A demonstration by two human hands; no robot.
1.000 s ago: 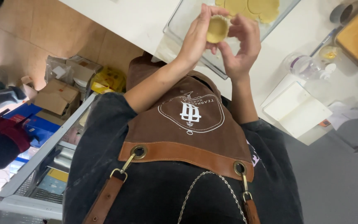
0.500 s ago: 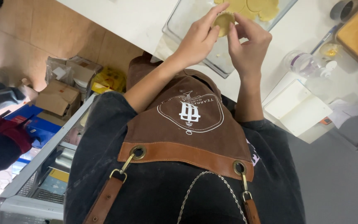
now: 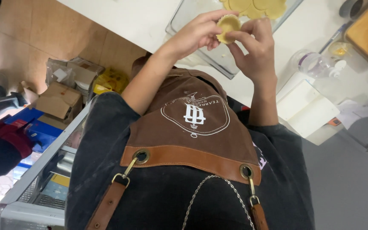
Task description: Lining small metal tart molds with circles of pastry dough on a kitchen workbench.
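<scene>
White counter (image 3: 150, 19) up top, clear tray (image 3: 192, 19) on it holding flat dough rounds (image 3: 252, 6). Above its near edge, left hand (image 3: 196, 34) and right hand (image 3: 256, 47) both grip closed around one small pastry shell (image 3: 228, 27).

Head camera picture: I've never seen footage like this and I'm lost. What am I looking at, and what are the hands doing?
There is no machine here. The camera sits on a person's head and looks down, so you see their own brown apron below and their arms reaching out. The left hand and right hand together pinch a small dough shell. Beneath them, on a white counter, stands a clear tray with flat dough rounds. A white box lies nearby.
</scene>
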